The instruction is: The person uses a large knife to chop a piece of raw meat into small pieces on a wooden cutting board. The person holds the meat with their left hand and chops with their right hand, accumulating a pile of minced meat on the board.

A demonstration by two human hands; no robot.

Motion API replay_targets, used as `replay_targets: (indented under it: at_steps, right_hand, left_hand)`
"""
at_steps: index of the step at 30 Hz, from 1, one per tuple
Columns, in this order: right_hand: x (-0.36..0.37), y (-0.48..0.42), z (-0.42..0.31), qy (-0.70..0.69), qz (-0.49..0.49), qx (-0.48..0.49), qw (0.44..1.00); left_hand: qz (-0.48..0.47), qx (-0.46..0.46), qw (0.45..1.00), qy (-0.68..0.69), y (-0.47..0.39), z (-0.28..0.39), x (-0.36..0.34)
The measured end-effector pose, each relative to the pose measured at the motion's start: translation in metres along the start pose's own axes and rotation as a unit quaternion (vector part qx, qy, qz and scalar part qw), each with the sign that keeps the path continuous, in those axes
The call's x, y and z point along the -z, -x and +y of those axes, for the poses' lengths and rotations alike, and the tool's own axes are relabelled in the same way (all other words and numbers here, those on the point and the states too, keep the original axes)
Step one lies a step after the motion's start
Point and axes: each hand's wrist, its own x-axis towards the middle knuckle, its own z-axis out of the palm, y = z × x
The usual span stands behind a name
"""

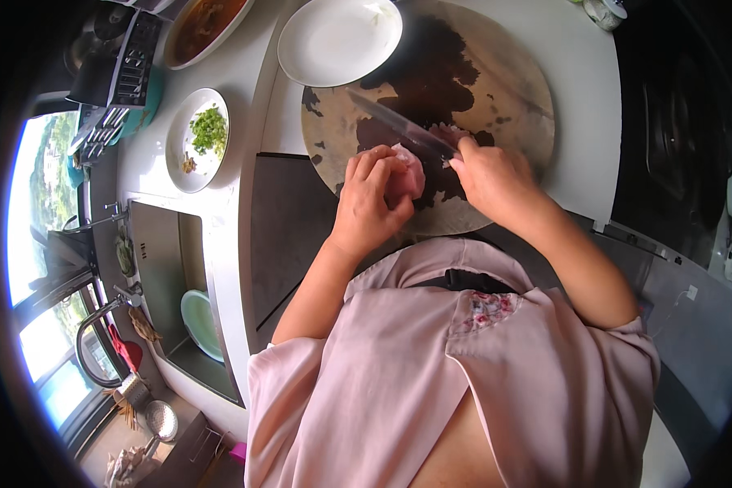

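Observation:
My left hand (369, 195) grips a piece of raw pink meat (410, 177) on a round wooden chopping board (518, 79). In my right hand (494, 177) is a kitchen knife (390, 119), its blade pointing up and to the left across the board. The blade lies just beyond the held piece, apart from my left fingers. Cut raw meat (448, 131) sits beside the blade near my right fingers, partly hidden by them. Dark wet patches cover much of the board's middle. My right hand hides the knife's handle.
A white plate (338, 39) overlaps the board's far left edge. Left of it stand a plate of chopped green onion (207, 129) and a bowl of reddish soup (204, 30). A sink (165, 256) holds a pale green basin (198, 323). A black cooktop (665, 134) is at right.

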Motion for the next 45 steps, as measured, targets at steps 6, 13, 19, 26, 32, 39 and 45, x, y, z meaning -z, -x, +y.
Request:
replay_targets:
  at_steps: [6, 13, 19, 26, 32, 39, 45]
  right_hand:
    - [-0.025, -0.018, -0.009, 0.046, 0.042, 0.037, 0.997]
    - [-0.003, -0.003, -0.001, 0.006, 0.003, -0.018, 1.0]
    - [-0.033, -0.018, -0.009, 0.074, 0.115, 0.086, 0.987]
    - [-0.005, -0.001, -0.001, 0.014, -0.001, -0.004, 1.0]
    - [-0.029, -0.022, -0.01, 0.042, 0.071, 0.054, 0.995]
    - [-0.003, 0.001, -0.005, -0.008, -0.025, -0.015, 1.0]
    - [-0.027, -0.023, -0.005, 0.024, 0.047, 0.039, 0.998]
  left_hand:
    - [-0.009, -0.027, 1.0, -0.01, -0.004, 0.002, -0.007]
    - [0.0, -0.002, 1.0, 0.006, 0.0, -0.001, -0.001]
    - [-0.013, -0.03, 0.999, -0.001, -0.002, 0.002, -0.007]
    - [0.0, -0.018, 1.0, 0.017, 0.003, 0.001, -0.003]
    - [-0.02, -0.035, 0.999, 0.004, 0.0, 0.005, -0.009]
    - [-0.012, -0.018, 1.0, 0.021, 0.006, 0.001, -0.005]
    - [-0.028, -0.035, 0.999, 0.008, 0.003, 0.008, -0.007]
